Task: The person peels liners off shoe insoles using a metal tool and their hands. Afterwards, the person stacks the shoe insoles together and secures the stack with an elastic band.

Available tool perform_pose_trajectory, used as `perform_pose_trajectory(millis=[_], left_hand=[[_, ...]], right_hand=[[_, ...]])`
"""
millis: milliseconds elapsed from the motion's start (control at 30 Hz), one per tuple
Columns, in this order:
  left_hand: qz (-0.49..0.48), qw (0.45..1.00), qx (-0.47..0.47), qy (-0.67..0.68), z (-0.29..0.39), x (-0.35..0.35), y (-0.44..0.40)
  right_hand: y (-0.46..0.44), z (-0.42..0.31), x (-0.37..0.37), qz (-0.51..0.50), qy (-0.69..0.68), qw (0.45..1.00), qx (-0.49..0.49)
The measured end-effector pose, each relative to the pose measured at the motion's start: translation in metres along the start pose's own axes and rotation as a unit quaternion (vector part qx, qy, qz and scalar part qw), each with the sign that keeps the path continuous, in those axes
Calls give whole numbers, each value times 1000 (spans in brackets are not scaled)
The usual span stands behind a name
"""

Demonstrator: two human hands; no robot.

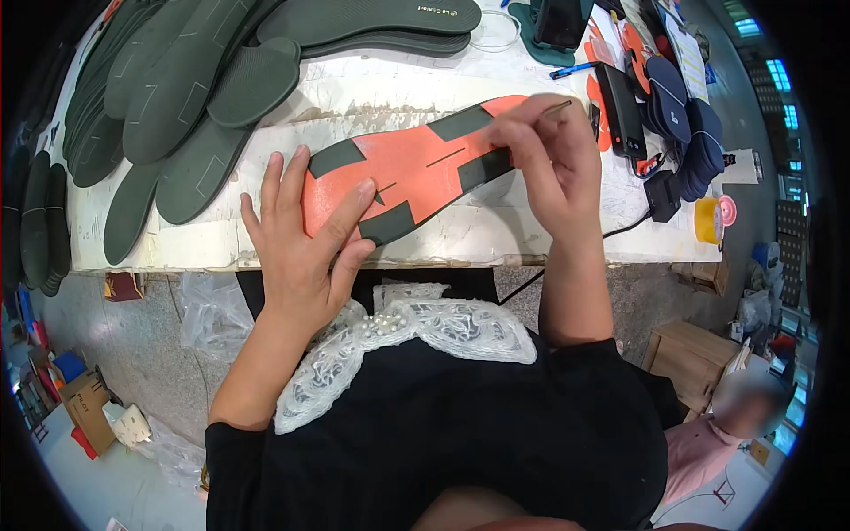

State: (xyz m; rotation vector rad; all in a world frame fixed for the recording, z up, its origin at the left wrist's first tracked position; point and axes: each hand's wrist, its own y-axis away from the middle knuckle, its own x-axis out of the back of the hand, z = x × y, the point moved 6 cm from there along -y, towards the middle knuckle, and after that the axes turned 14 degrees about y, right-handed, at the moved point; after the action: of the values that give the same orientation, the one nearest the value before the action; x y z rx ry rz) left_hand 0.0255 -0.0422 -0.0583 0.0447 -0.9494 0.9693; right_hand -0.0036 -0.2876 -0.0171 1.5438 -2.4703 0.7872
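An orange shoe-sole template with cut-out windows and slits lies on a dark green insole, whose surface shows through the openings. My left hand rests on the template's left end, fingers spread and stretched out, pressing on its surface. Over the right end, my right hand is closed in a pinch round a thin pen-like stick. Only the stick's upper end shows; its lower tip is hidden behind the fingers.
Dark green insoles are piled at the left and back. A phone, a blue pen, a black power bank, tied navy insoles and yellow tape sit at the right. A person in pink is behind, lower right.
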Motion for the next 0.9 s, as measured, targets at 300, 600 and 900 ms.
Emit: perform_pose_trajectory(millis=[300,600,900], left_hand=[[-8,1000,5,-24,1,0,-2],[-1,999,0,-33,1,0,-2],[1,999,-5,-40,2,0,-3]], right_hand=[[13,3,20,12,52,998,14],[-7,-32,-41,-109,75,991,27],[-11,-45,-71,-142,120,977,106]])
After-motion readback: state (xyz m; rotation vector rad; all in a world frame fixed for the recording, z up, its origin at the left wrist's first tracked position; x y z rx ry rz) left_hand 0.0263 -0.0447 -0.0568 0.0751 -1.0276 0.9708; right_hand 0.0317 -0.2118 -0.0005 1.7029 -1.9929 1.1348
